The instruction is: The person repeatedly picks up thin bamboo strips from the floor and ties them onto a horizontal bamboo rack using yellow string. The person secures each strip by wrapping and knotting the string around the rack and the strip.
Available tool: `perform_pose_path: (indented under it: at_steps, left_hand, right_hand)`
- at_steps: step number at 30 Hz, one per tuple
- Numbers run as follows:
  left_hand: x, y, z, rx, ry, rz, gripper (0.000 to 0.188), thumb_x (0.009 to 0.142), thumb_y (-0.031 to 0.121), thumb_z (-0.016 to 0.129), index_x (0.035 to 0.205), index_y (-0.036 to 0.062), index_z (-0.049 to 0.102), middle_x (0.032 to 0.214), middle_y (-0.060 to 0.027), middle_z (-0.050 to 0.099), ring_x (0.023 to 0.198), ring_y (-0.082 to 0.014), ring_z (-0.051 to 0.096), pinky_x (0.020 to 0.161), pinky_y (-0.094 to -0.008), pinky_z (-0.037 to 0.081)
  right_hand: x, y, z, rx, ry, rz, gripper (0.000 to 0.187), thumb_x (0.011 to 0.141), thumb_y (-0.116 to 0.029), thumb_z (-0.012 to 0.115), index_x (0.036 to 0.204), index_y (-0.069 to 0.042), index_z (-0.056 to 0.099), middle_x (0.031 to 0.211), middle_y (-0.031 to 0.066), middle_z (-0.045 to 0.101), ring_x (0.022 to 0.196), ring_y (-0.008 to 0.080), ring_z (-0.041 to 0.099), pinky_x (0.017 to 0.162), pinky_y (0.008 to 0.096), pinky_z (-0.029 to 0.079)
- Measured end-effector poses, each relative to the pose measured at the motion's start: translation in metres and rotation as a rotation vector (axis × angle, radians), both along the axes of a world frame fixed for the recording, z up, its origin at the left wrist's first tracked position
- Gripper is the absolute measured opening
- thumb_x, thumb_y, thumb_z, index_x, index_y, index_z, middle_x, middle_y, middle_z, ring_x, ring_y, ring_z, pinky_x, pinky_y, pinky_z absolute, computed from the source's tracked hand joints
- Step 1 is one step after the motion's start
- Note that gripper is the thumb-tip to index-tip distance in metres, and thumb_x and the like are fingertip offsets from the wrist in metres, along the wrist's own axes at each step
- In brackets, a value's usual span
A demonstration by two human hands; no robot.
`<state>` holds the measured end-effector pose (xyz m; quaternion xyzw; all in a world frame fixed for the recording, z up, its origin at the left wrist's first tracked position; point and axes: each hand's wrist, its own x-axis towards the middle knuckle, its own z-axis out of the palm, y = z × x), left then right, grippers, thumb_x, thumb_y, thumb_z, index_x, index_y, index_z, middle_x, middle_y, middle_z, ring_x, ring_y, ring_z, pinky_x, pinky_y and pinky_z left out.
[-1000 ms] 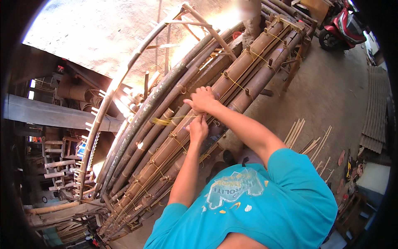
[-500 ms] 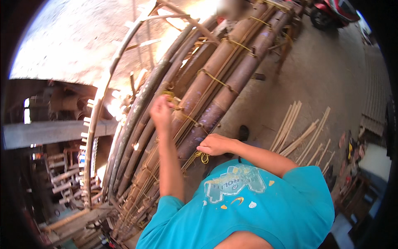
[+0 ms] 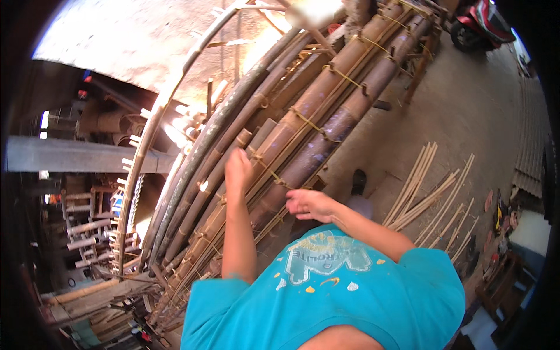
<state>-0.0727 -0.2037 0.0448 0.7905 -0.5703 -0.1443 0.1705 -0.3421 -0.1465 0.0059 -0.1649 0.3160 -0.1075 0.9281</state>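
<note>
Long brown bamboo poles run diagonally in front of me, a thick one (image 3: 287, 129) beside a purple-mottled one (image 3: 315, 153). Yellow cord (image 3: 279, 179) binds them across at several spots. My left hand (image 3: 238, 170) is curled, on the left side of the thick pole, just below the cut end of a shorter pole (image 3: 244, 139). What it grips, if anything, is hidden. On the other side my right hand (image 3: 309, 204) has its fingers apart, by the mottled pole and the cord's near end, with nothing visible in it.
A curved bamboo rail with short pegs (image 3: 153, 129) rises on the left. Loose pale sticks (image 3: 417, 195) lie on the floor at right. A red motorbike (image 3: 481, 26) stands far right. A stool-like wooden piece (image 3: 507, 280) sits near right.
My left hand has moved down and the yellow bundle at it is out of sight. My right hand has opened; the cord loops below it no longer show. The view has shifted slightly.
</note>
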Motion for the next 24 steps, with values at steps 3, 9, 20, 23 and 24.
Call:
perform_pose_path:
  at_steps: [3, 9, 20, 23, 24]
  left_hand:
    - [-0.013, 0.071, -0.037, 0.06, 0.27, -0.17, 0.028, 0.094, 0.027, 0.056, 0.108, 0.003, 0.061, 0.104, -0.0249, 0.067, 0.104, -0.0406, 0.062, 0.087, -0.048, 0.045]
    - [-0.05, 0.068, -0.029, -0.073, 0.45, -0.009, 0.026, 0.094, 0.026, 0.059, 0.11, 0.0054, 0.061, 0.104, -0.0204, 0.066, 0.098, -0.0345, 0.062, 0.087, -0.0445, 0.046]
    - [-0.032, 0.073, -0.056, -0.216, 0.292, 0.121, 0.027, 0.098, 0.031, 0.054, 0.103, 0.0087, 0.068, 0.087, -0.0129, 0.07, 0.085, -0.0278, 0.065, 0.084, -0.0404, 0.043]
    - [-0.041, 0.06, -0.036, -0.07, 0.15, 0.124, 0.028, 0.098, 0.038, 0.051, 0.101, 0.0163, 0.069, 0.084, -0.0121, 0.07, 0.082, -0.0272, 0.063, 0.083, -0.0461, 0.037]
    - [-0.037, 0.07, -0.043, -0.225, 0.156, 0.117, 0.031, 0.098, 0.037, 0.051, 0.101, 0.0124, 0.069, 0.083, -0.012, 0.07, 0.083, -0.0291, 0.065, 0.084, -0.0464, 0.038]
  right_hand:
    - [0.044, -0.001, 0.017, 0.201, -0.071, -0.912, 0.013, 0.095, -0.022, 0.052, 0.086, -0.013, 0.058, 0.089, 0.0026, 0.064, 0.085, 0.0144, 0.062, 0.078, 0.0297, 0.049]
    - [0.147, -0.033, 0.09, -1.568, 0.405, 0.047, 0.032, 0.098, -0.031, 0.044, 0.098, -0.006, 0.064, 0.092, 0.0094, 0.058, 0.091, 0.0211, 0.053, 0.084, 0.0412, 0.038]
    - [0.067, -0.071, 0.116, -1.212, 0.047, 0.504, 0.045, 0.099, -0.039, 0.05, 0.081, 0.0, 0.064, 0.076, 0.0158, 0.065, 0.071, 0.0292, 0.064, 0.073, 0.0413, 0.051]
    - [0.053, -0.053, 0.047, -1.468, 0.184, 0.436, 0.042, 0.098, -0.035, 0.049, 0.082, -0.001, 0.067, 0.076, 0.0243, 0.065, 0.076, 0.0385, 0.066, 0.075, 0.0448, 0.05]
    - [0.059, -0.063, 0.075, -1.488, 0.159, 0.383, 0.043, 0.099, -0.035, 0.048, 0.08, 0.0, 0.065, 0.075, 0.0245, 0.065, 0.075, 0.0382, 0.066, 0.071, 0.0439, 0.049]
